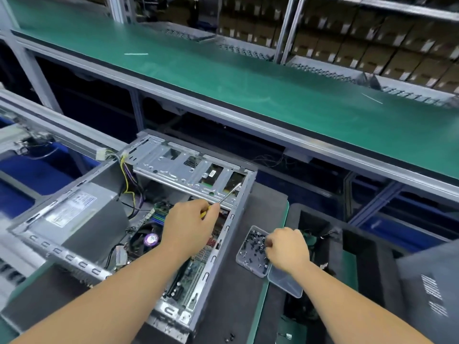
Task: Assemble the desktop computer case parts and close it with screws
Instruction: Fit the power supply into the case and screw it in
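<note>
An open desktop computer case [223,234] lies on its side on a dark mat, showing the motherboard, a fan [146,240], a grey power supply [82,219] and a metal drive cage [188,170]. My left hand [188,227] hovers over the case and grips a yellow-handled screwdriver [224,198] whose shaft points up to the right toward the cage. To the right of the case, my right hand [288,247] reaches into a clear plastic tray [250,265] of several small dark screws [253,247], its fingers curled among them; whether it pinches one is hidden.
The tray's clear lid [285,281] lies beside it. A dark foam block [347,254] and a grey case panel [432,284] sit at the right. A green conveyor belt [248,78] runs across behind. Blue bins [37,175] stand at the left. Loose screws [229,337] lie on the mat.
</note>
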